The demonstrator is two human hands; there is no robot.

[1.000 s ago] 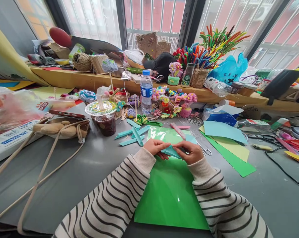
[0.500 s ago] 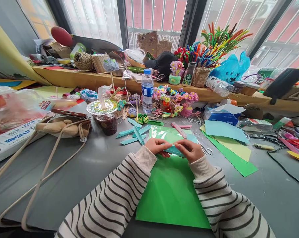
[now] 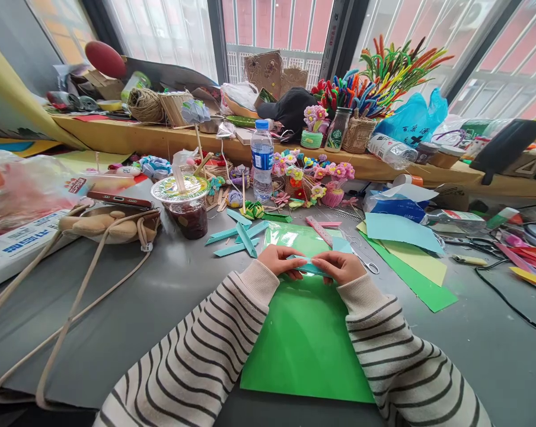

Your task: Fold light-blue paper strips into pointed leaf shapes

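Observation:
Between my two hands is a small light-blue paper strip point(image 3: 310, 268), partly covered by the fingers. My left hand point(image 3: 280, 261) pinches its left end, and my right hand point(image 3: 339, 265) grips the right end, thumbs almost meeting. Both are held just above a green sheet point(image 3: 308, 350) in a shiny clear cover. Several folded light-blue paper strips point(image 3: 245, 237) lie crossed over one another, left of the sheet's top edge. Beyond the hands rests a pink ruler-like strip point(image 3: 319, 231). Scissors point(image 3: 371, 267) lie beside my right hand, their blades partly hidden.
A lidded drink cup point(image 3: 185, 207) and a water bottle point(image 3: 262, 163) stand behind the hands. Blue, yellow and green papers point(image 3: 410, 261) lie at right. A corded bag point(image 3: 112, 228) is at left. Crafted flowers point(image 3: 312, 178) and a crowded wooden ledge point(image 3: 214, 146) line the back.
The light-blue paper in my hands now looks narrower, its upper part turned down. Both hands keep their pinch in nearly the same place. The view has shifted slightly.

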